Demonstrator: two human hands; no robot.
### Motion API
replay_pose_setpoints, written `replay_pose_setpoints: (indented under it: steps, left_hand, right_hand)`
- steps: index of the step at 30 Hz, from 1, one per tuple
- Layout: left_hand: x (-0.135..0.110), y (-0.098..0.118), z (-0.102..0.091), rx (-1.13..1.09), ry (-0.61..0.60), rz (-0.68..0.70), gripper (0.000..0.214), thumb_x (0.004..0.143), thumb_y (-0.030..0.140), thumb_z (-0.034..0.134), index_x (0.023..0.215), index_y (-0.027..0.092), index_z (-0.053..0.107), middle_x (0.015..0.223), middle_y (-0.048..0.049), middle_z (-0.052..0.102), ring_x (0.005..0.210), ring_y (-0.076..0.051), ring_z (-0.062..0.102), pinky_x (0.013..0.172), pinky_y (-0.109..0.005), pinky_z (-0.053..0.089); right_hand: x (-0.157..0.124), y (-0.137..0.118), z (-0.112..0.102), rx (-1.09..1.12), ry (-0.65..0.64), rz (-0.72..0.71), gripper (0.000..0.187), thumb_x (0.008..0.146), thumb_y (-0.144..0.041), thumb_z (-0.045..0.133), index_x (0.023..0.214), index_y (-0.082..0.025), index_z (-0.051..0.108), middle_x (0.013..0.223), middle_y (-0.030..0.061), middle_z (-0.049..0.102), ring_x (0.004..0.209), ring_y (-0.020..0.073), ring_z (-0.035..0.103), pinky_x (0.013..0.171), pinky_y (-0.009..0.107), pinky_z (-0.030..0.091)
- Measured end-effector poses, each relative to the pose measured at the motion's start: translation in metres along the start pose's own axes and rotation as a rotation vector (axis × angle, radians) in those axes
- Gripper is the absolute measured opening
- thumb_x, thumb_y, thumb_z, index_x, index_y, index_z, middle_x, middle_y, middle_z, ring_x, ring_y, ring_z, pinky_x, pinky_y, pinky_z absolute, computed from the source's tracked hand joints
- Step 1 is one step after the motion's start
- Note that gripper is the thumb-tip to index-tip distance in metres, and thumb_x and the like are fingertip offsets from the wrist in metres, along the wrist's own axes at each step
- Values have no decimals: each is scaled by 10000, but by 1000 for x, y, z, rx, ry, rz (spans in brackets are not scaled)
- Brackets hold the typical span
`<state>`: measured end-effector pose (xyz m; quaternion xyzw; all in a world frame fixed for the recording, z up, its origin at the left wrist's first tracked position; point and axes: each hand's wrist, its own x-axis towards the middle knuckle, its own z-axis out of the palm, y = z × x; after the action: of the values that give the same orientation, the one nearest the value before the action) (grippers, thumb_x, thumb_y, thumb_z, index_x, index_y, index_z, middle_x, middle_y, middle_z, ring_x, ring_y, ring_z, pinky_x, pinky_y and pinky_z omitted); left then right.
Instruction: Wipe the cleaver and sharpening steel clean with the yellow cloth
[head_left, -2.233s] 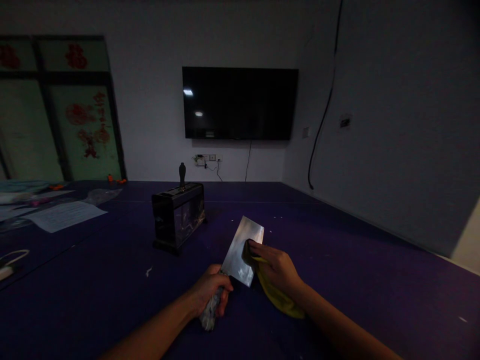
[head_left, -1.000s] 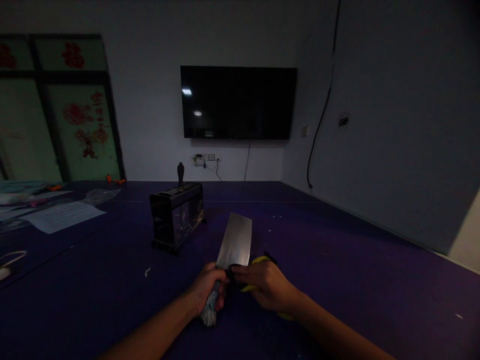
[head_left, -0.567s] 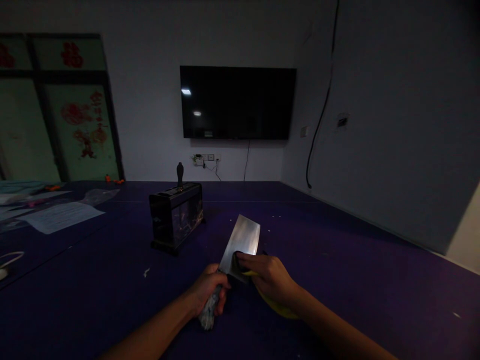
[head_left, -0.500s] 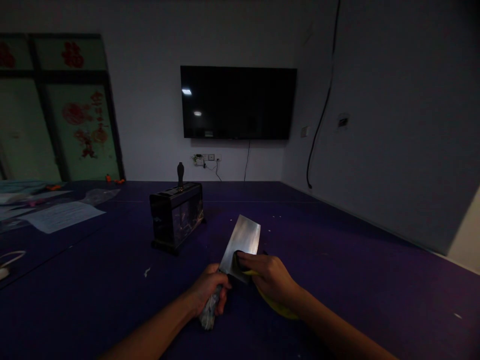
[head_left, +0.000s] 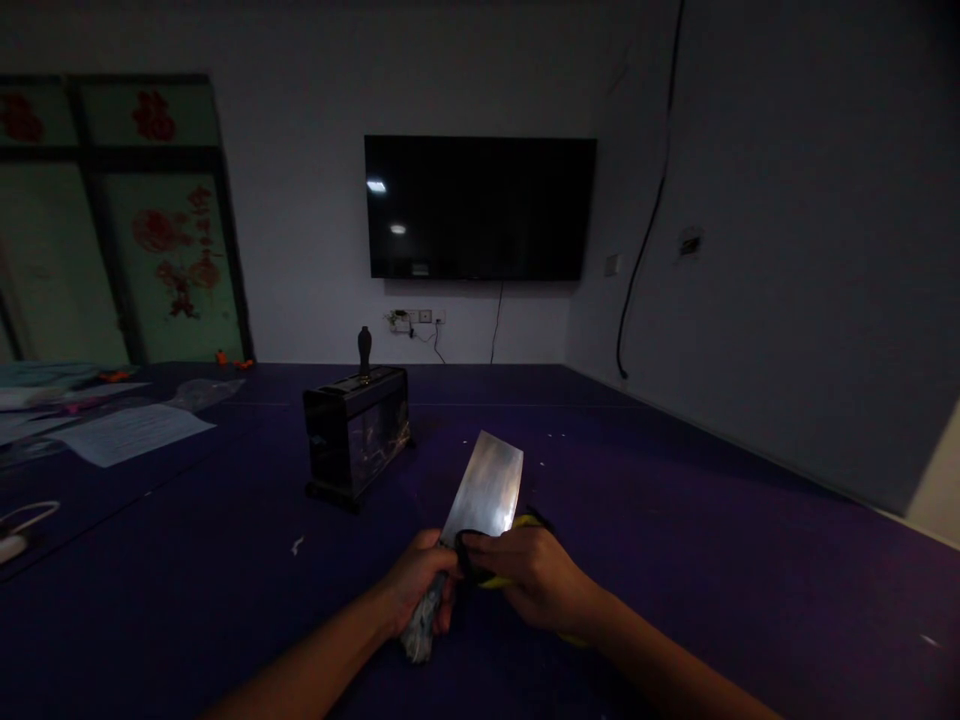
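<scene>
My left hand (head_left: 417, 583) is wrapped round the pale handle of a broad steel cleaver (head_left: 486, 492), whose blade points up and away from me. My right hand (head_left: 529, 578) pinches a yellow and dark cloth (head_left: 517, 528) against the base of the blade, close to the left hand. Most of the cloth is hidden behind the right hand. Both hands hover low over the purple table (head_left: 675, 520).
A black knife block (head_left: 355, 432) with one dark handle (head_left: 364, 350) sticking up stands just beyond the hands, to the left. Papers (head_left: 131, 432) and a white cord (head_left: 22, 520) lie at the far left. A dark wall television (head_left: 480, 207) hangs ahead.
My right hand has slid the cloth down the blade from its middle to its base beside the handle. The left hand keeps the cleaver in nearly the same place.
</scene>
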<state>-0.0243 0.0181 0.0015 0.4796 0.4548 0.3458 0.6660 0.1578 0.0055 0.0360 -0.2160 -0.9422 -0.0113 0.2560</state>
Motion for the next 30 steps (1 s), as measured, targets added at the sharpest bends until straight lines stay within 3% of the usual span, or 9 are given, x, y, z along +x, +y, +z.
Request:
replay_pose_setpoints:
  steps: [7, 13, 22, 30]
  left_hand:
    - [2, -2, -3, 0, -27, 14, 300, 590, 255, 497, 862, 191, 388, 388, 87, 428, 250, -130, 431, 265, -172, 272]
    - [1, -1, -3, 15, -56, 12, 295, 574, 232, 481, 847, 203, 372, 373, 90, 426, 247, -125, 418, 271, -171, 280]
    - [2, -2, -5, 64, -145, 20, 277, 563, 200, 464, 821, 201, 361, 367, 83, 431, 244, -137, 422, 270, -188, 293]
    - [0, -2, -4, 62, -137, 8, 269, 618, 232, 493, 847, 198, 356, 387, 82, 443, 251, -132, 429, 287, -181, 286]
  right_hand:
    - [-1, 4, 1, -17, -15, 23, 555, 603, -50, 400, 1113, -208, 552, 1219, 41, 541, 937, 162, 603, 748, 247, 469]
    - [-6, 19, 5, -74, 71, 128, 556, 612, -31, 383, 1115, -190, 559, 1226, 41, 529, 1034, 157, 558, 847, 263, 457]
    - [-14, 43, 2, -167, 222, 314, 578, 613, -17, 396, 1136, -203, 557, 1238, 32, 514, 1043, 185, 554, 874, 316, 463]
    - [-16, 49, 4, -184, 221, 337, 582, 624, -32, 390, 1164, -193, 537, 1264, 36, 486, 1039, 189, 556, 873, 317, 468]
